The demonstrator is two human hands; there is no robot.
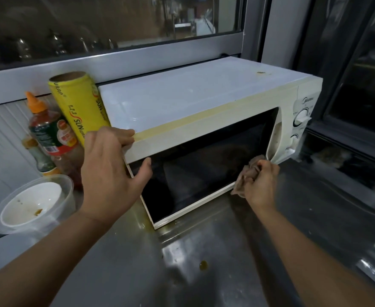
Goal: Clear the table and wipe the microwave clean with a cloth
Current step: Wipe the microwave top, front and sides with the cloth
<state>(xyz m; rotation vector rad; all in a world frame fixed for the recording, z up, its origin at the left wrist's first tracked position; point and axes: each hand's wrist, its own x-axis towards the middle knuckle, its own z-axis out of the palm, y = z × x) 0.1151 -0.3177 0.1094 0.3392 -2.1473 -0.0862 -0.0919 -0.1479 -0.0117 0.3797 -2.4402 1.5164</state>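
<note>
A stainless steel table [204, 273] fills the lower part of the frame, backed by a grey window frame [115, 60] and dark glass across the top. A white microwave [193, 100] is set on the table in the centre of the frame, its dark door [204, 158] facing the viewer and its dials [301, 116] seen at the right end. A small brown mark is seen on its top towards the upper right.

The left hand [113, 171] is laid against the microwave's upper left front corner, the fingers resting straight on the top edge and the thumb pressed on the door's upper left corner; nothing is gripped. The right hand [259, 185] is curled around a crumpled brownish cloth [246, 176], which is held against the lower right edge of the door.

At the left of the frame, a yellow roll of wrap [78, 105] is leaned against the microwave's left side. Beside it stands a sauce bottle [49, 134] with an orange cap, with a smaller bottle [39, 158] just in front. A clear plastic container [69, 191] holding a soiled white bowl [31, 202] is seen at the lower left. A small brownish drop [203, 265] lies on the table near the bottom centre.
</note>
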